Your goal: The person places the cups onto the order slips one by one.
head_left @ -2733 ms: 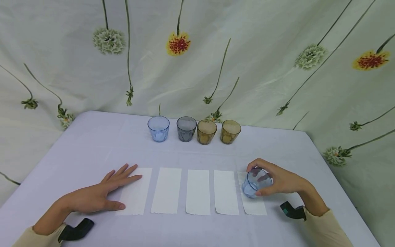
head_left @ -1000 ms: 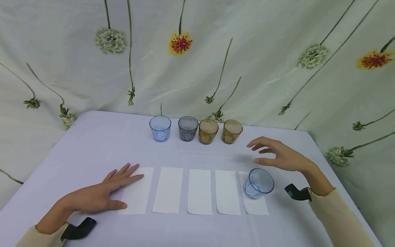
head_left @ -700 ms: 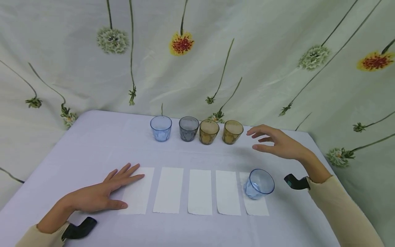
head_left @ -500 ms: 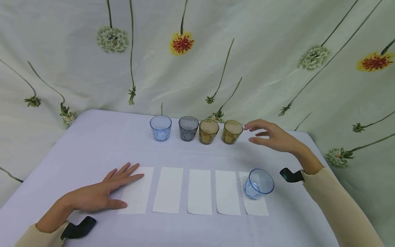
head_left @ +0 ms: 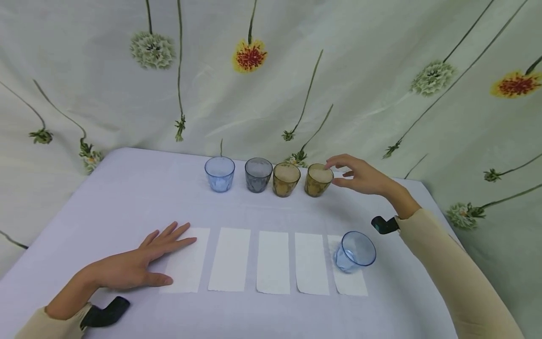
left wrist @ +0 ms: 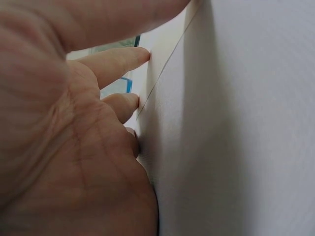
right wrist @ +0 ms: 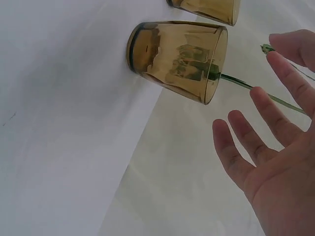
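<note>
My right hand (head_left: 357,176) hovers at the rim of the rightmost amber glass tumbler (head_left: 316,187), its fingers spread loosely and holding nothing. In the right wrist view a gap shows between the fingers and that tumbler (right wrist: 177,59), which stands upright. My left hand (head_left: 131,269) lies on the table, fingers spread, its fingertips on the leftmost white paper strip (head_left: 189,263). A light blue glass tumbler (head_left: 351,259) stands on the rightmost paper strip (head_left: 354,287), away from both hands.
Left of the rightmost amber tumbler, along the back, stand another amber tumbler (head_left: 284,184), a grey tumbler (head_left: 258,179) and a second blue tumbler (head_left: 219,179). Several paper strips lie in a row on the white table (head_left: 237,315). A flower-print cloth (head_left: 360,70) hangs behind.
My right hand has let go of the blue tumbler, leaving it on the rightmost strip, and has moved back and left to the rightmost amber tumbler. My left hand stays in place.
</note>
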Demonstrator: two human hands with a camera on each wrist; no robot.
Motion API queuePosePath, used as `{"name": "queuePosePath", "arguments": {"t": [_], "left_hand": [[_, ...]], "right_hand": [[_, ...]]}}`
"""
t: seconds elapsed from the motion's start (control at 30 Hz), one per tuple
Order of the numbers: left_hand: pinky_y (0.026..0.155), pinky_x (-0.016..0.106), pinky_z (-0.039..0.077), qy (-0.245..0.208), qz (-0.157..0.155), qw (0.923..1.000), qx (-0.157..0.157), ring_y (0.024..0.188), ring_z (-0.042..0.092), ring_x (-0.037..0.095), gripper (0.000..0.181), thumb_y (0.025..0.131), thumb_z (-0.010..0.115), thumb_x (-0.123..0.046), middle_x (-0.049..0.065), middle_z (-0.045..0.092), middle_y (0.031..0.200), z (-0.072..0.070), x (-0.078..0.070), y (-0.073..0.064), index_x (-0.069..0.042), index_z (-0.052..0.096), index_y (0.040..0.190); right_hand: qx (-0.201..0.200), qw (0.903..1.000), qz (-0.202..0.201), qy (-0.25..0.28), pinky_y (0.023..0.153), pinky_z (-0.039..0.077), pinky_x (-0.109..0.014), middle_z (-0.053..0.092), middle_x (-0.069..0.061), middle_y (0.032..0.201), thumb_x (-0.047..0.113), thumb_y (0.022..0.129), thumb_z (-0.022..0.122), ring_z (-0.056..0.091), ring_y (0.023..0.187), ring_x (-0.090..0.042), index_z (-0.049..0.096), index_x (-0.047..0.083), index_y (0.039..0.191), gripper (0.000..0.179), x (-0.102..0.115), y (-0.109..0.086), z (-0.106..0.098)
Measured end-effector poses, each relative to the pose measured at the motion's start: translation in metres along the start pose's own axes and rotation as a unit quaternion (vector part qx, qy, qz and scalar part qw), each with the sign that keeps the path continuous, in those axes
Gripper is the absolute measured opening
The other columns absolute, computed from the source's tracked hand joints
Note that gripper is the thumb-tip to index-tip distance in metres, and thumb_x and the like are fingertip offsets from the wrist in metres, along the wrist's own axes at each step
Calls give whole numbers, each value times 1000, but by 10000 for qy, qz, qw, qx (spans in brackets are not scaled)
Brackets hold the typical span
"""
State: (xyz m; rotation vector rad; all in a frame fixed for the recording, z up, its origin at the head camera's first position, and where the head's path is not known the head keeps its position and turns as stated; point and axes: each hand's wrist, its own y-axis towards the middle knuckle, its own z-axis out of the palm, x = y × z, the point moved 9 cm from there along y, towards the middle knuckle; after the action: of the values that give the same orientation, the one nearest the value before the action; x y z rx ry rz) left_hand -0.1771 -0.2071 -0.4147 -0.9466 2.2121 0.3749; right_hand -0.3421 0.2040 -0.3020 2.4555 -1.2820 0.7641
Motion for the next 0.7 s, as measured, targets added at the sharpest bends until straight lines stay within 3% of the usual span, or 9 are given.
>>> {"name": "queuePosePath", "arguments": {"t": [0.1, 0.4, 0.7], "left_hand": [[108, 3, -16, -26, -47, 10000, -9, 144, -15, -17, 77, 90, 71, -37, 9, 12, 169, 0, 0, 0, -21, 34, 157], [107, 3, -17, -102, 71, 9999, 35, 145, -16, -16, 76, 92, 69, -34, -17, 3, 168, 2, 1, 0, -21, 33, 157], [107, 3, -17, -76, 87, 9999, 20, 145, -16, -16, 76, 92, 69, -34, -9, 5, 169, 2, -1, -1, -20, 33, 157]], "right_hand": [[72, 9999, 79, -41, 107, 41, -63, 40, -19, 153, 11, 97, 65, 40, 136, -42, 52, 6, 140, 45, -3, 6, 2], [277, 9989, 360, 106, 111, 37, -62, 35, -14, 157, 26, 99, 65, 36, 141, -43, 47, 14, 147, 53, -13, 17, 11], [337, 9985, 414, 95, 107, 43, -59, 32, -14, 158, 27, 98, 65, 39, 139, -41, 45, 16, 149, 56, -17, 23, 18]]}}
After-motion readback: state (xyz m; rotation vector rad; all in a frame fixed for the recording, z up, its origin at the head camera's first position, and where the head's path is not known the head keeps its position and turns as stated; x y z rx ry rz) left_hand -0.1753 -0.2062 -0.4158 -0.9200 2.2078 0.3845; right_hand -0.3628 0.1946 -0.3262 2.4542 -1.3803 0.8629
